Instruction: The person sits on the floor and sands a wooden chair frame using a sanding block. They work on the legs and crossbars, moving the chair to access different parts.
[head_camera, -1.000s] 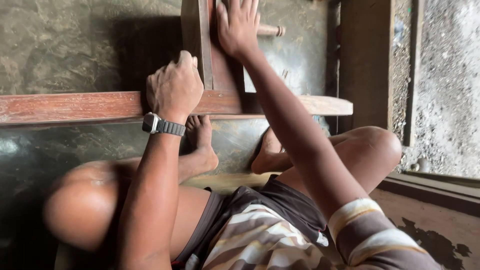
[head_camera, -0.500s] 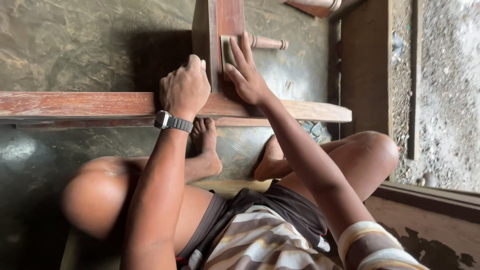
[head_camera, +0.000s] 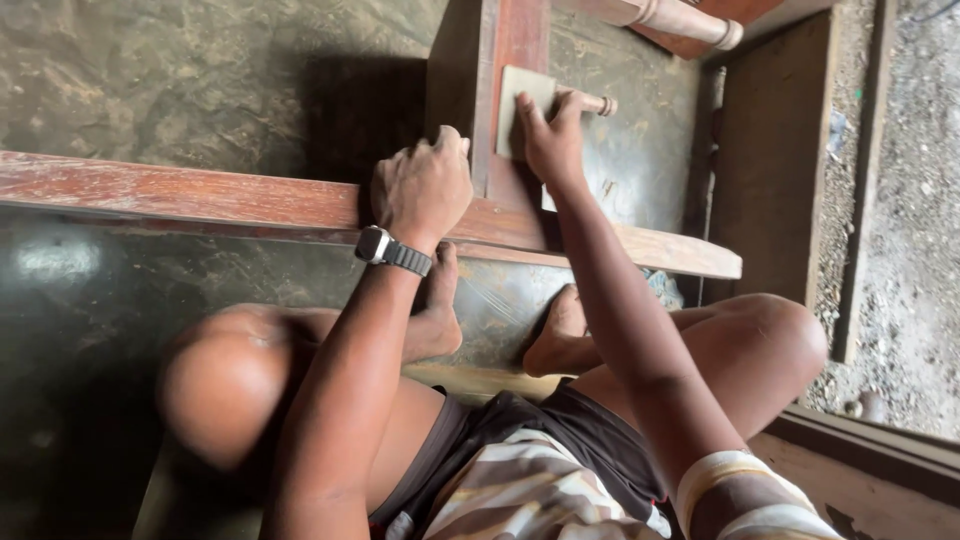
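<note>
A reddish-brown wooden frame lies across the floor: a long rail runs left to right and an upright post rises from it toward the top. My left hand, with a dark watch at the wrist, grips the frame where post and rail meet. My right hand presses a pale sheet of sandpaper flat against the face of the post, fingers spread over it. My bare feet rest on the floor just under the rail.
The floor is dark, dusty concrete. A turned wooden leg lies at the top right, and a small turned spindle sticks out beside the post. A dark wooden door frame and gravel ground border the right side.
My right hand has slid down the post with the sandpaper and then back up a little. The view has shifted, so the frame sits lower and more to the right. My left hand keeps its grip.
</note>
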